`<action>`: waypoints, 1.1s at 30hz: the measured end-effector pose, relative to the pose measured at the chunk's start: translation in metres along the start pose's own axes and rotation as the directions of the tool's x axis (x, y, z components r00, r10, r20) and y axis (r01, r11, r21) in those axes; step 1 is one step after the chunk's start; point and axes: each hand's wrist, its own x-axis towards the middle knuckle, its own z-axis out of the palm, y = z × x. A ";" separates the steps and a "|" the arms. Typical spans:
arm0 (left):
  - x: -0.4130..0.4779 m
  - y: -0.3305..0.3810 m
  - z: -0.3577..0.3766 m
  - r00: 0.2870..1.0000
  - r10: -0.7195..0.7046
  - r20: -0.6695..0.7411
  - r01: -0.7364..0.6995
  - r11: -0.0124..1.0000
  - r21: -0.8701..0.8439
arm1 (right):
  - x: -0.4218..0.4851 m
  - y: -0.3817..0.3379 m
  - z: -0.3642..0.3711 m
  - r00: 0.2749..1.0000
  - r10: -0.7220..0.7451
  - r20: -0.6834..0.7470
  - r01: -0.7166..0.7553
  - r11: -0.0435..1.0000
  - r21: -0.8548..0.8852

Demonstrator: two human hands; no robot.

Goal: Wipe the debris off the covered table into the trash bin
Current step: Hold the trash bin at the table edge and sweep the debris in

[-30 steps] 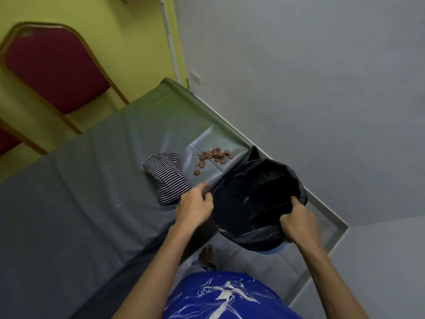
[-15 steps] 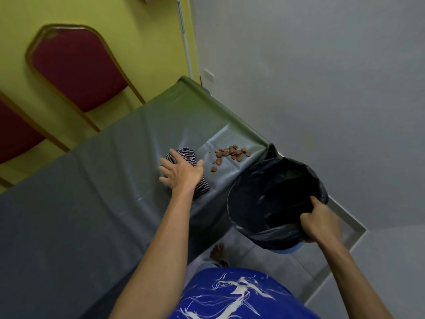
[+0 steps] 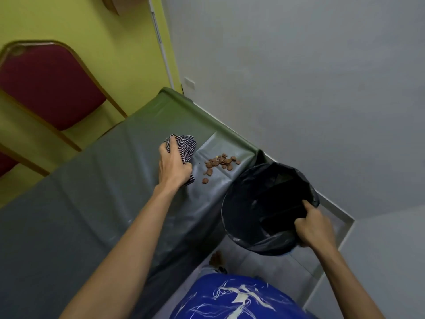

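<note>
Now clenching the striped cloth, left hand nears debris; right hand grips bin.

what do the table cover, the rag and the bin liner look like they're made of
Grey-green table cover: likely vinyl or oilcloth, with a soft sheen and creases. Striped black-and-white rag: matte knit fabric, bunched. Black bin liner: thin glossy plastic film, crinkled at the rim.

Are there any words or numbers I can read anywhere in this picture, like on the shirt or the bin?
None: no words, labels, brands or numbers can be read.
The blue shirt with white streaks shows only squiggly marks, not letters.
The bin lined with a black plastic bag is plain.
The black-and-white striped cloth under the left hand has only stripes.
The small white wall plate is blank.
</note>
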 end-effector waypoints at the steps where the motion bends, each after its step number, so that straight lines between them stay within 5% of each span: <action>1: 0.007 0.002 0.002 0.999 0.035 0.038 -0.036 0.999 0.011 | 0.000 -0.001 0.001 1.000 0.003 -0.003 -0.003 1.000 0.002; 6: 0.023 0.007 0.024 0.972 0.174 0.161 -0.175 0.985 -0.004 | -0.003 -0.002 0.002 0.998 0.051 -0.031 -0.050 0.999 0.010; 12: 0.015 -0.007 0.035 0.992 0.008 0.124 -0.010 1.000 0.020 | -0.006 -0.008 0.004 0.997 0.075 -0.023 -0.075 0.997 0.005; 33: 0.002 0.013 0.057 0.973 0.148 0.176 -0.152 0.988 0.005 | 0.005 -0.017 -0.010 0.998 0.040 0.039 -0.039 0.999 -0.035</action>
